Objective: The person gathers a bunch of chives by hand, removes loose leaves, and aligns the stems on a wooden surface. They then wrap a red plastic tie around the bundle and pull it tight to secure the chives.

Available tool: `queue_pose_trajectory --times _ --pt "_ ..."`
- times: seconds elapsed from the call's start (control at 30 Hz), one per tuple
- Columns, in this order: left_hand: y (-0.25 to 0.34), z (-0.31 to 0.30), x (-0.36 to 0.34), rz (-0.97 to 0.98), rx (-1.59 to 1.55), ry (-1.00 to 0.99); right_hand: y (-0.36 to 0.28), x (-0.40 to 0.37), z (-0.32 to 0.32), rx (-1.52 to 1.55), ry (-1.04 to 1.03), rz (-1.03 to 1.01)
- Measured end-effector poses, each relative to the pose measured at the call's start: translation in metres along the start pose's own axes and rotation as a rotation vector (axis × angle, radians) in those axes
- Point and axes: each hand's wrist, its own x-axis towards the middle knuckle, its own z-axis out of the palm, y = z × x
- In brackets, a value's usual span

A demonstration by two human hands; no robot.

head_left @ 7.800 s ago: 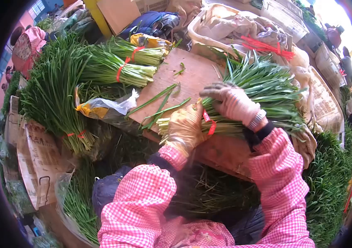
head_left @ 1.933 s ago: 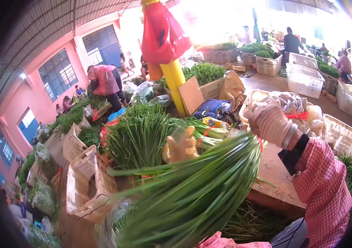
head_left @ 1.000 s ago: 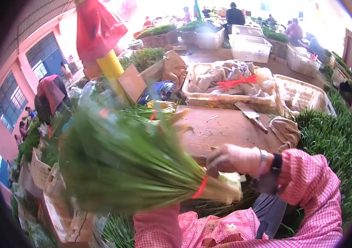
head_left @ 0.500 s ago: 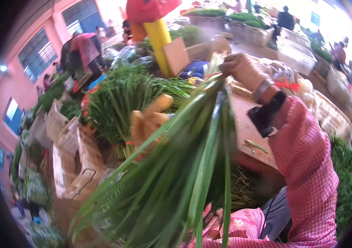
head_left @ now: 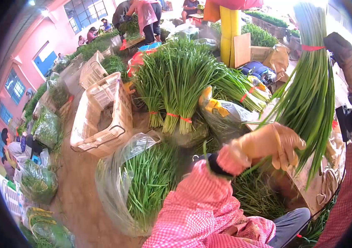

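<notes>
A long bunch of garlic chives [head_left: 304, 95], tied with a red band, hangs at the upper right with its pale stems up and its leaves down. My right hand [head_left: 341, 47] is closed on it beside the band; the fingertips are partly hidden by the stems. My left hand [head_left: 277, 144], in a tan glove, is in front of the lower leaves. Its fingers droop loosely, a little apart, with nothing visible in them. Beyond it, several banded bunches of garlic chives [head_left: 171, 78] stand upright, and another banded bunch [head_left: 242, 89] lies slanted.
An open plastic bag of greens [head_left: 151, 186] lies left of my pink checked sleeve. Behind it is a cream plastic crate [head_left: 101, 136]. A board [head_left: 308, 190] is beneath the hanging leaves, with loose greens [head_left: 258, 194] beside it. Other people are at the back and far left.
The view has swung left. My right hand and the bunch now appear farther right, with the leaves hanging straighter. My left hand has come from behind the leaves to in front of them.
</notes>
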Motion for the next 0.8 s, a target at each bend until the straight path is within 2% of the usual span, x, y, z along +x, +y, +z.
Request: queue_pose_trajectory --times 0.03,0.1,0.2,0.27,0.33,0.37,0.43,0.47,0.57,0.6,0.63,0.67,0.73,0.8 --pt "0.000 -0.006 -0.006 -0.043 -0.264 0.028 -0.012 -0.005 -0.007 -0.026 0.003 -0.016" --pt "0.037 0.043 -0.002 0.114 -0.490 0.466 -0.048 -0.021 -0.029 -0.092 0.032 -0.090" --pt "0.044 0.064 -0.002 0.250 -0.410 0.472 -0.118 -0.055 -0.064 -0.112 -0.017 -0.223" --pt "0.034 0.053 -0.010 0.396 -0.450 0.214 -0.159 -0.071 -0.090 0.085 -0.218 -0.276" --pt "0.026 0.061 -0.027 0.402 -0.424 0.423 -0.189 -0.075 -0.104 0.463 -0.489 -0.216" --pt "0.020 0.062 -0.035 0.431 -0.430 0.477 -0.197 -0.079 -0.097 0.619 -0.579 -0.166" --pt "0.011 0.058 -0.050 0.475 -0.471 0.461 -0.211 -0.119 -0.060 0.926 -0.434 -0.002" --pt "0.006 0.053 -0.058 0.469 -0.498 0.500 -0.217 -0.128 -0.056 1.206 -0.614 0.396" --pt "-0.001 0.037 -0.077 0.478 -0.493 0.621 -0.205 -0.136 -0.027 1.355 -0.837 0.345" --pt "0.001 0.035 -0.084 0.511 -0.432 0.672 -0.197 -0.130 -0.012 1.720 -0.986 0.764" --pt "0.005 0.032 -0.092 0.545 -0.369 0.726 -0.207 -0.130 -0.003 1.977 -0.749 0.975" --pt "0.012 0.028 -0.101 0.529 -0.315 0.686 -0.204 -0.129 0.018 2.145 -0.676 0.978" --pt "0.032 0.029 -0.112 0.449 -0.058 0.800 -0.212 -0.107 0.047 2.414 -0.444 0.993" --pt "0.055 0.038 -0.113 0.415 0.169 0.916 -0.246 -0.064 0.054 2.601 -0.118 1.018"
